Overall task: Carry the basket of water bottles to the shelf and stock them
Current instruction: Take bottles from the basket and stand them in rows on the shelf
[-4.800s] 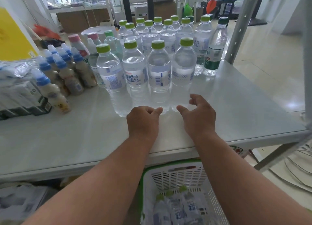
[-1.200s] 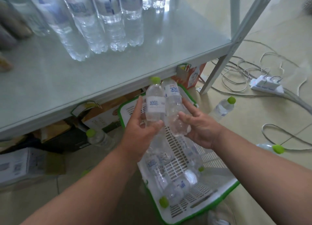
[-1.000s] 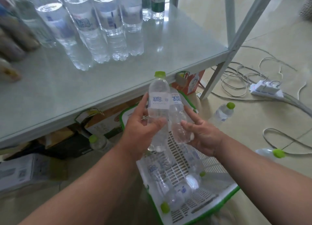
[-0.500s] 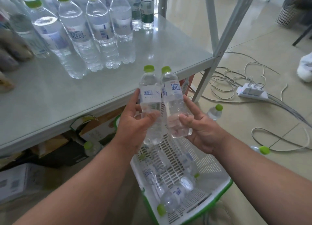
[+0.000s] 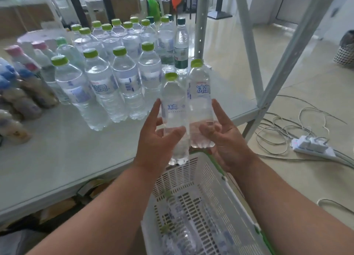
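Left hand (image 5: 156, 140) grips bottle (image 5: 173, 109); right hand (image 5: 223, 140) grips second bottle (image 5: 200, 101); both upright, touching, over shelf's (image 5: 57, 159) front edge; basket (image 5: 206, 197) below.

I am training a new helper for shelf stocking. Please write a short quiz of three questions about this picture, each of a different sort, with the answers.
1. True or false: each hand holds one bottle.
2. Multiple choice: where is the basket? A) on the shelf B) below the hands, lower than the shelf C) on the person's arm
3. Fill in: the caps of the two held bottles are ____ in colour.

Key
1. True: the left hand grips the left bottle, the right hand the right bottle.
2. B; the shelf carries standing bottles only.
3. Green.
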